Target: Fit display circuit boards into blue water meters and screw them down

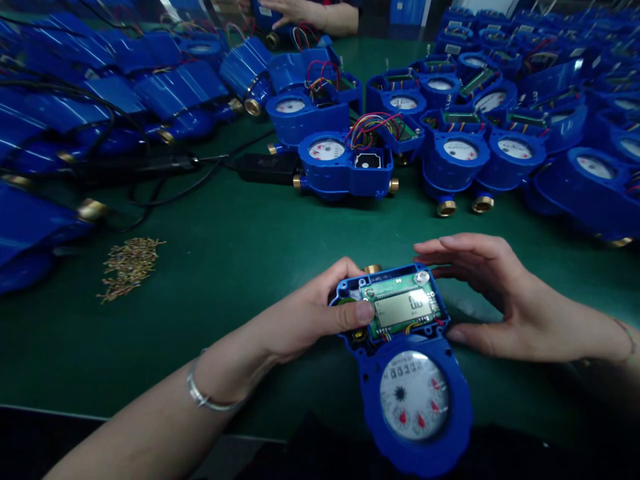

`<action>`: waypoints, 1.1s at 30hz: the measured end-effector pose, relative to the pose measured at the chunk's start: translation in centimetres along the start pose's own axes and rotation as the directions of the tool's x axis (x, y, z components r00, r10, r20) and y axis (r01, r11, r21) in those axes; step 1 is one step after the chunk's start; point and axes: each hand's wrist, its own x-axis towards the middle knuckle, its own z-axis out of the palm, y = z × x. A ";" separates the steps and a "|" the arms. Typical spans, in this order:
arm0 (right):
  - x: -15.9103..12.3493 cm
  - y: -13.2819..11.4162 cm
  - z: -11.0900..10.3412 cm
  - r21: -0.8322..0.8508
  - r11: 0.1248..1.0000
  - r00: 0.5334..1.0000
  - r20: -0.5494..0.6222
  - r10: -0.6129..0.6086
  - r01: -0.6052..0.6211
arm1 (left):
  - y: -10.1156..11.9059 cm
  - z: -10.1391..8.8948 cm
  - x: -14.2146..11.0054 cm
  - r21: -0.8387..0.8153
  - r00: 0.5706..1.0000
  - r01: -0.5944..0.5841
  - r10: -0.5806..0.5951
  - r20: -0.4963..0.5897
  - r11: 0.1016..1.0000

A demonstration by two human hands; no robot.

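A blue water meter (367, 383) is tilted toward me at the table's near edge. Its round dial with red pointers faces up, and its electronics box lies uncovered. Inside the box is a green circuit board with a lit display (406, 309). My left hand (330, 307) grips the box from the left, thumb pressed on the board's left edge. On the other side, my right hand (493, 297) has its fingers spread and curved around the box's right side; its thumb is close to the casing, and I cannot tell if it touches.
On the green table (225, 267) lies a pile of small screws (131, 265) at left. An opened water meter (345, 167) with loose wires stands ahead, beside a black power screwdriver (135, 167). Many meters crowd both sides. A co-worker's hand (295, 12) is at the far side.
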 end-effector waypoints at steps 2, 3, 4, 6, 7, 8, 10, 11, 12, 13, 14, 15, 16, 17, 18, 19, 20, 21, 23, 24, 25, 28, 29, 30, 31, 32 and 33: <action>0.5 -0.1 0.0 0.013 1.000 1.000 0.014 0.005 -0.005 | -0.1 0.0 0.0 0.006 1.000 0.002 -0.002 0.009 1.000; 0.7 -0.2 0.0 0.009 1.000 1.000 0.026 0.008 -0.008 | -0.1 -0.1 0.0 0.010 1.000 0.003 -0.003 0.011 1.000; 1.0 -0.2 -0.1 0.002 1.000 0.999 0.042 0.005 -0.005 | -0.2 -0.1 0.0 0.014 1.000 0.003 -0.003 0.012 1.000; 1.4 -0.3 -0.4 -0.009 1.000 0.996 0.086 -0.020 0.021 | -0.2 -0.2 0.0 0.022 1.000 0.002 -0.003 0.016 1.000; 1.6 -0.3 -0.6 -0.008 0.999 0.993 0.111 -0.038 0.039 | -0.2 -0.3 0.0 0.026 1.000 0.002 -0.002 0.019 1.000; 1.7 -0.3 -0.8 -0.005 0.998 0.989 0.135 -0.054 0.055 | -0.2 -0.3 0.1 0.028 1.000 0.002 -0.003 0.020 1.000; 1.8 -0.3 -1.2 -0.002 0.997 0.983 0.171 -0.072 0.073 | -0.1 -0.4 0.1 0.027 1.000 0.006 -0.007 0.024 1.000; 1.8 -0.2 -1.3 -0.005 0.997 0.981 0.180 -0.071 0.073 | -0.1 -0.5 0.1 0.024 1.000 0.009 -0.009 0.025 1.000; 1.7 -0.1 -1.3 -0.011 0.997 0.980 0.185 -0.068 0.071 | -0.1 -0.5 0.2 0.022 1.000 0.011 -0.012 0.025 1.000; 1.6 0.0 -1.3 -0.016 0.998 0.981 0.185 -0.064 0.068 | -0.1 -0.6 0.2 0.022 1.000 0.013 -0.014 0.028 1.000; 1.5 0.1 -1.2 -0.020 0.998 0.982 0.180 -0.058 0.062 | -0.1 -0.6 0.2 0.023 0.999 0.012 -0.013 0.031 1.000; 1.5 0.2 -1.1 -0.020 0.998 0.984 0.171 -0.054 0.058 | -0.1 -0.6 0.2 0.025 0.999 0.010 -0.011 0.035 1.000; 1.4 0.3 -0.9 -0.017 0.998 0.986 0.159 -0.052 0.055 | -0.1 -0.6 0.2 0.027 0.999 0.007 -0.008 0.039 1.000; 1.4 0.3 -0.8 -0.013 0.998 0.988 0.142 -0.052 0.055 | -0.1 -0.6 0.2 0.028 0.999 0.004 -0.005 0.041 1.000; 1.4 0.3 -0.7 -0.010 0.998 0.990 0.127 -0.055 0.056 | -0.1 -0.6 0.2 0.029 0.999 0.003 -0.004 0.040 1.000; 1.5 0.2 -0.6 -0.012 0.998 0.992 0.114 -0.055 0.056 | -0.1 -0.6 0.2 0.031 0.999 0.002 -0.003 0.038 1.000; 1.6 0.0 -0.5 -0.024 0.998 0.993 0.106 -0.054 0.057 | 0.0 -0.6 0.2 0.032 0.999 0.003 -0.004 0.033 0.999; 1.8 -0.1 -0.5 -0.042 0.997 0.993 0.104 -0.057 0.061 | 0.0 -0.6 0.2 0.035 1.000 0.006 -0.007 0.030 0.999; 2.1 -0.5 -0.6 -0.087 0.993 0.991 0.115 -0.068 0.078 | 0.0 -0.6 0.2 0.034 1.000 0.007 -0.008 0.024 0.999; 2.1 -0.6 -0.6 -0.106 0.990 0.990 0.121 -0.076 0.089 | 0.0 -0.6 0.2 0.031 1.000 0.005 -0.006 0.024 0.999; 2.2 -0.7 -0.6 -0.117 0.988 0.989 0.125 -0.085 0.100 | 0.0 -0.6 0.1 0.027 1.000 0.003 -0.004 0.027 1.000; 2.0 -0.4 -0.5 -0.092 0.991 0.990 0.111 -0.092 0.102 | 0.0 -0.5 0.2 0.015 0.999 -0.002 0.002 0.044 1.000; 1.8 -0.2 -0.4 -0.073 0.993 0.991 0.101 -0.090 0.097 | 0.0 -0.5 0.1 0.015 0.999 -0.003 0.002 0.047 1.000; 1.7 -0.1 -0.3 -0.051 0.994 0.992 0.089 -0.087 0.092 | 0.0 -0.5 0.1 0.015 0.999 -0.004 0.003 0.044 1.000; 1.6 0.1 -0.2 -0.025 0.997 0.994 0.080 -0.076 0.078 | 0.0 -0.4 0.1 0.015 0.999 -0.005 0.004 0.037 1.000; 1.5 0.2 -0.1 0.011 0.998 0.995 0.077 -0.060 0.060 | 0.0 -0.3 0.1 0.012 1.000 -0.005 0.005 0.030 1.000; 1.5 0.3 0.1 0.059 0.998 0.996 0.079 -0.037 0.033 | 0.0 -0.3 0.1 0.006 1.000 -0.006 0.006 0.023 1.000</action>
